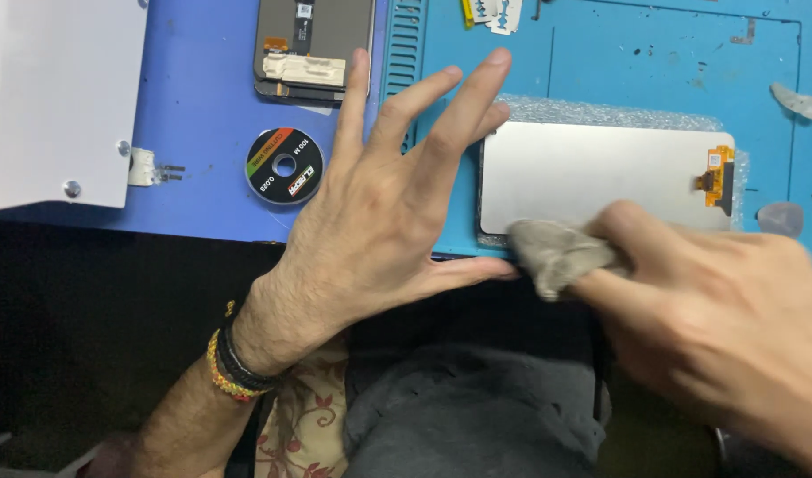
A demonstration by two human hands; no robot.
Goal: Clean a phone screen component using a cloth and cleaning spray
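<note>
Phone display panel (601,173) lies back side up on a sheet of bubble wrap (601,112), on the blue silicone work mat (672,62), near the mat's front edge. Orange flex connector (716,173) sits at its right end.

Right hand (716,310) has a grey cloth (556,252) bunched between thumb and fingers, pressed onto the panel's near left corner. Hand is motion-blurred, so I can't tell exact finger placement beyond the pinch.

Left hand (379,221) is flat and splayed, fingers wide apart, holding nothing. Fingertips rest at the panel's left edge; the thumb runs along the mat's front edge just below the panel. It looks like it's bracing the panel in place.

My read on handling: thin, light, stiff but brittle glass laminate. It will slide easily on the wrap, hence the brace. I'd hold it by the long edges only, avoid flexing it, and stay off the flex connector, which tears easily.

Around it: a spool of cutting wire (284,165) left of the left hand, a second phone assembly (313,44) with exposed internals at top, razor blades (494,13) at the top edge, a white box (56,97) far left. Beaded bracelets (233,367) on the left wrist.
</note>
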